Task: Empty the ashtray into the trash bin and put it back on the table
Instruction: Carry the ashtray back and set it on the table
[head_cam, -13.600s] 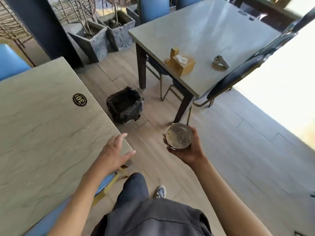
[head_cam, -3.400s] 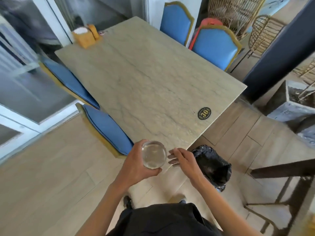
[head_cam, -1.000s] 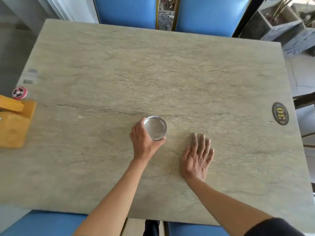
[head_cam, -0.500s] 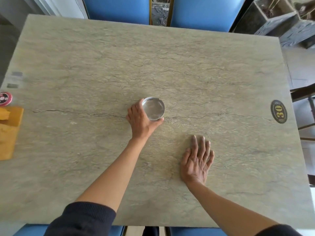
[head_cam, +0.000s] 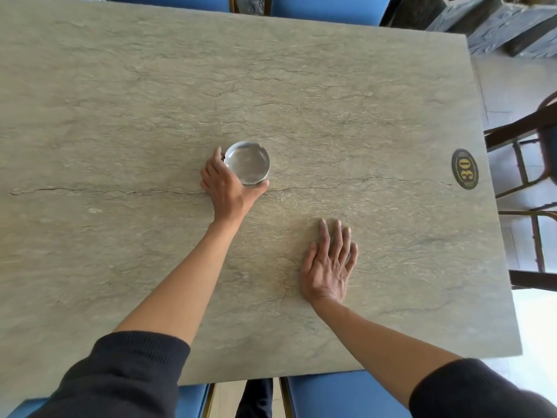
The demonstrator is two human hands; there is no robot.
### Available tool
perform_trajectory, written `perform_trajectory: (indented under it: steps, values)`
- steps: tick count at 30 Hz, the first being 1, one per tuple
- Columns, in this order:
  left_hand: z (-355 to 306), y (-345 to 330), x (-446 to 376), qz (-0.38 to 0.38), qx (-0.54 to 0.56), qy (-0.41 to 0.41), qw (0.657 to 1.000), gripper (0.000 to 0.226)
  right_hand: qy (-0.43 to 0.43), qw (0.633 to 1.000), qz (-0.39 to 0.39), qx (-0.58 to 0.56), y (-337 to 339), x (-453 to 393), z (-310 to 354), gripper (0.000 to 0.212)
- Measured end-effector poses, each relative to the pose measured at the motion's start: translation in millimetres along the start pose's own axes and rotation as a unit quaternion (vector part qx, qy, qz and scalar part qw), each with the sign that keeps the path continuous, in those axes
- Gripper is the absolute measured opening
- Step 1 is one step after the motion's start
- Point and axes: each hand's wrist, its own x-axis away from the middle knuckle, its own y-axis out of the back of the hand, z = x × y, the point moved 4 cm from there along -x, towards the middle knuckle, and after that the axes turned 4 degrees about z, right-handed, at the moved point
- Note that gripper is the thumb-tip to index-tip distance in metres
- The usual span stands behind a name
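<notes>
Head view, looking straight down on a grey-green stone table [head_cam: 331,95] veined with thin dark cracks.

Ashtray [head_cam: 247,162]: round, shiny metal, upright on the table near its middle, bowl looking clean, a small notch in the far rim. Taken as the landmark for everything below.

Left hand [head_cam: 227,188]: against the near-left side of the ashtray, grip closed around it, thumb curling under the near edge and fingers [head_cam: 212,164] wrapping the left wall. Bare forearm running back toward the near edge of the table, ending in a dark sleeve [head_cam: 120,378].

Right hand [head_cam: 330,267]: nearer and to the right of the ashtray, well apart from it, lying flat and palm-down on the table, fingers spread a little and holding nothing. A second dark sleeve [head_cam: 482,390] at the near right corner of the picture.

Oval black plaque [head_cam: 465,168] with a gold "30": far to the right of the ashtray, close to the table's right edge.

Blue chair seats [head_cam: 343,393]: nearer than the ashtray, tucked under the near edge of the table; more blue chair backs [head_cam: 325,7] beyond the far edge.

Grey stone planters [head_cam: 497,25]: far right and beyond the ashtray, on the pale floor past the table's corner. Dark wooden chair frame [head_cam: 524,164] to the right of the plaque, off the table.
</notes>
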Motion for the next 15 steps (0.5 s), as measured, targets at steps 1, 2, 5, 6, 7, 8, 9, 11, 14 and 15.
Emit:
perform_trajectory:
  steps: [1, 2, 5, 6, 7, 8, 9, 11, 14, 15]
  values:
    - [-0.1, 0.1, 1.6, -0.003, 0.004, -0.001, 1.000, 0.126, 0.000, 1.000, 0.002, -0.001, -0.2, 0.2, -0.1, 0.058]
    - [0.3, -0.1, 3.1, -0.006, 0.008, -0.004, 1.000, 0.124, 0.000, 1.000, 0.003, -0.002, -0.3, 0.5, -0.3, 0.058]
    - [2.6, 0.2, 6.6, -0.021, 0.020, -0.017, 0.999, 0.116, 0.002, 1.000, 0.000, -0.003, 1.0, 0.8, -0.6, 0.058]
    - [3.0, 0.5, 6.6, -0.025, 0.021, -0.019, 0.999, 0.114, 0.002, 1.000, -0.001, -0.003, 1.0, 1.2, -0.6, 0.058]
    - [2.9, 0.4, 6.3, -0.025, 0.019, -0.018, 0.999, 0.113, 0.003, 1.000, -0.001, -0.003, 1.2, 1.3, -0.3, 0.058]
    - [2.1, 0.3, 5.5, -0.025, 0.016, -0.015, 0.999, 0.113, 0.003, 1.000, -0.001, -0.003, 1.3, 1.3, -0.2, 0.058]
    - [1.0, 0.2, 4.4, -0.023, 0.013, -0.011, 1.000, 0.114, 0.003, 1.000, 0.000, -0.004, 1.4, 1.1, 0.1, 0.058]
    - [-1.3, -0.4, 1.7, -0.015, 0.006, -0.001, 1.000, 0.117, 0.004, 1.000, 0.000, -0.007, 1.7, 1.3, 0.2, 0.058]
    - [-3.0, -0.9, -1.3, -0.007, 0.002, 0.005, 1.000, 0.120, 0.006, 1.000, -0.001, -0.009, 1.9, 1.9, 0.3, 0.058]
    - [-3.0, -0.8, -1.6, -0.008, 0.001, 0.005, 1.000, 0.120, 0.006, 1.000, -0.002, -0.009, 2.0, 2.0, 0.3, 0.058]
